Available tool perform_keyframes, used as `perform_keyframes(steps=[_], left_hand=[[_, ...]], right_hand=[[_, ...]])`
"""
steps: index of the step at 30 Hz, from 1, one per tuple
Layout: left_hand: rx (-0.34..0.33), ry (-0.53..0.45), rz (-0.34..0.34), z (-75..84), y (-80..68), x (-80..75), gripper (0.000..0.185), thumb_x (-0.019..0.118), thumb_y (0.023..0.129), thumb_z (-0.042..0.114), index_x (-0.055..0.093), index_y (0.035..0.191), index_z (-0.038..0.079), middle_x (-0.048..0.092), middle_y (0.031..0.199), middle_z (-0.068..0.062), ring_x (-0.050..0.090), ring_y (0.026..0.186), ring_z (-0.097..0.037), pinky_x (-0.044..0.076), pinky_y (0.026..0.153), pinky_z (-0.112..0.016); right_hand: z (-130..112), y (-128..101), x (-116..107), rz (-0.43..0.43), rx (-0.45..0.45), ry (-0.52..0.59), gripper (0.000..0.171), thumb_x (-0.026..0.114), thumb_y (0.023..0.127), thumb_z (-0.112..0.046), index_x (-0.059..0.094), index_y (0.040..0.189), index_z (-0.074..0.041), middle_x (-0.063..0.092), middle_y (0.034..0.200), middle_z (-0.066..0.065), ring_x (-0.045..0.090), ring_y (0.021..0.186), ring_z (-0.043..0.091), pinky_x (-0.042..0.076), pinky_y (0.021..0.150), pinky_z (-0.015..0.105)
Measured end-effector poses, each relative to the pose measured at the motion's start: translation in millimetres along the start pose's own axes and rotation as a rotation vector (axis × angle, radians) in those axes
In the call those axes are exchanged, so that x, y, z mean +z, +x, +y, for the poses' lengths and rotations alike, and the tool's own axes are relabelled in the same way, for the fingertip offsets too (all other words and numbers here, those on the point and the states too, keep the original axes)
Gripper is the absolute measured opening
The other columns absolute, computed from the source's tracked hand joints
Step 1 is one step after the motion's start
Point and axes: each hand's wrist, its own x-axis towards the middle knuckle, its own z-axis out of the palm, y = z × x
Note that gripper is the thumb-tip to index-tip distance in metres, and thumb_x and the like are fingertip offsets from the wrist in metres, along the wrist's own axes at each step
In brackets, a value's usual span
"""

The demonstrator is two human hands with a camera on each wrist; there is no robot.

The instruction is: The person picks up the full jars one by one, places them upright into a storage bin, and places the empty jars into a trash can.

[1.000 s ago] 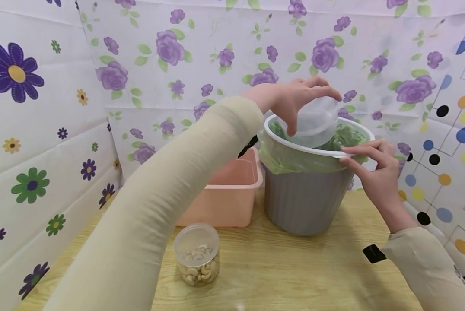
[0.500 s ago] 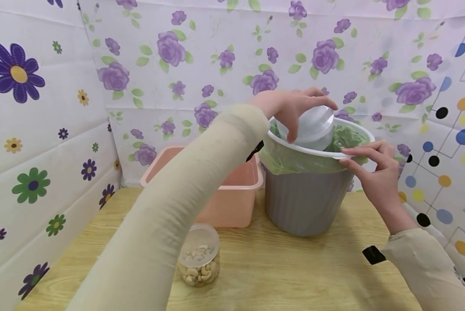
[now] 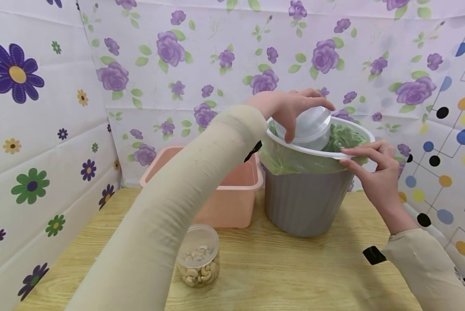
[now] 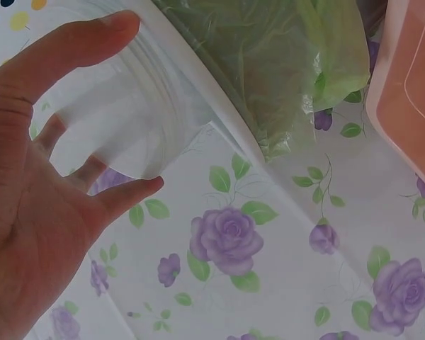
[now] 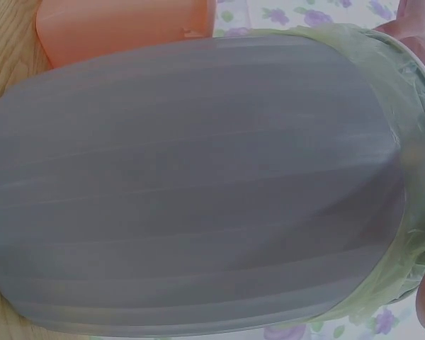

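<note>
My left hand [image 3: 288, 108] grips a clear plastic jar [image 3: 309, 130] from above, fingers and thumb spread round it. The jar sits tilted in the mouth of a grey trash can [image 3: 306, 203], partly below the white rim. In the left wrist view the thumb and fingers wrap the see-through jar [image 4: 138, 106]. Green bag liner [image 3: 347, 137] fills the can's opening and folds down over its outside. With thumb and fingertips, my right hand [image 3: 378, 170] pinches the rim on the right side. The can's wall [image 5: 198, 184] fills most of the right wrist view.
Left of the can stands a pink plastic bin [image 3: 230, 207], partly covered by my left sleeve. A clear lidded jar of cashews [image 3: 199, 259] is nearer on the wooden table [image 3: 287, 272]. Flowered cloth [image 3: 224, 26] hangs behind and on the left; dotted cloth hangs at right.
My left hand has lowered the clear jar further into the trash can's mouth and shifted slightly left, and the jar's tilt has changed. The right hand stays on the rim.
</note>
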Motion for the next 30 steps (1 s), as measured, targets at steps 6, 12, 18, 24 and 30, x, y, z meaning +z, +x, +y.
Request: perform_keyframes(steps=[6, 12, 18, 24, 30], left_hand=[[-0.013, 0.011, -0.012, 0.9, -0.5, -0.7, 0.111, 0.085, 0.076, 0.014, 0.013, 0.152, 0.051, -0.004, 0.165, 0.014, 0.008, 0.154, -0.018, 0.044, 0.110, -0.035], [-0.052, 0.049, -0.027, 1.6, -2.1, -0.8, 0.112, 0.082, 0.080, 0.020, 0.005, 0.153, 0.054, -0.012, 0.165, 0.015, -0.001, 0.156, -0.019, 0.043, 0.111, -0.038], [-0.057, 0.072, -0.026, -3.1, -2.9, -3.5, 0.116, 0.081, 0.082, 0.024, -0.006, 0.153, 0.053, -0.019, 0.165, 0.013, -0.006, 0.157, -0.024, 0.044, 0.110, -0.036], [-0.032, 0.042, -0.024, -5.7, -4.6, -7.0, 0.115, 0.080, 0.084, 0.019, -0.004, 0.154, 0.052, -0.018, 0.166, 0.013, -0.006, 0.156, -0.024, 0.045, 0.108, -0.032], [-0.031, 0.017, -0.017, -10.1, -10.3, -9.2, 0.113, 0.080, 0.084, 0.017, -0.002, 0.155, 0.050, -0.017, 0.166, 0.013, -0.006, 0.156, -0.017, 0.045, 0.107, -0.029]], right_hand=[[4, 1, -1, -0.002, 0.020, -0.020, 0.024, 0.078, 0.079, 0.006, 0.076, 0.103, 0.002, 0.054, 0.097, -0.022, 0.038, 0.103, 0.001, 0.023, 0.092, 0.020], [7, 1, -1, -0.002, 0.012, -0.022, 0.024, 0.078, 0.079, 0.006, 0.076, 0.102, 0.001, 0.054, 0.097, -0.022, 0.038, 0.103, 0.001, 0.023, 0.093, 0.021], [3, 0, 0, -0.009, -0.022, -0.015, 0.023, 0.077, 0.079, 0.007, 0.076, 0.102, 0.003, 0.053, 0.097, -0.022, 0.038, 0.103, 0.001, 0.022, 0.093, 0.021], [6, 1, 1, -0.007, -0.024, -0.014, 0.023, 0.076, 0.079, 0.008, 0.075, 0.102, 0.003, 0.053, 0.097, -0.022, 0.036, 0.101, 0.001, 0.023, 0.092, 0.020], [5, 1, 1, -0.010, -0.032, -0.008, 0.023, 0.076, 0.079, 0.008, 0.075, 0.102, 0.003, 0.053, 0.097, -0.022, 0.037, 0.101, 0.001, 0.022, 0.092, 0.021]])
